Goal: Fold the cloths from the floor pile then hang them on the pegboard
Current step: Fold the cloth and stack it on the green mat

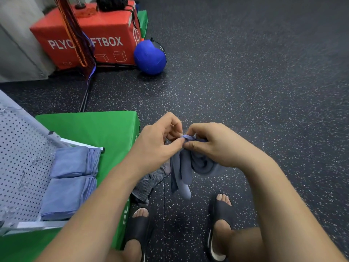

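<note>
Left hand: thumb and forefinger are pinched together on the top edge of the blue cloth. The other fingers curl behind and are only partly seen.
Right hand: pinches the same edge, its thumb tip touching the left thumb. Its fingertips are hidden in the fabric.
Blue cloth: held in the air above the floor, in front of the feet. It is bunched and hangs in loose folds. The part behind the right hand is hidden, so its full shape cannot be told.
Floor pile: grey striped fabric on the floor just beside the green box, largely covered by the left forearm. How many cloths lie there cannot be told.
Pegboard: pale and perforated, resting on the green box, cut off by the left edge of the frame.
Folded cloths: two blue ones, side by side and touching, on the pegboard's right part. Whether they hang from pegs or merely lie there cannot be told.
Green box: the white lettering on its side is mostly blocked by the forearm.
Red box: far left on the floor, its print partly covered by hanging bands.
Blue ball: just beside the red box.
Sandals: dark, one on each foot. The left one is partly behind the forearm.
</note>
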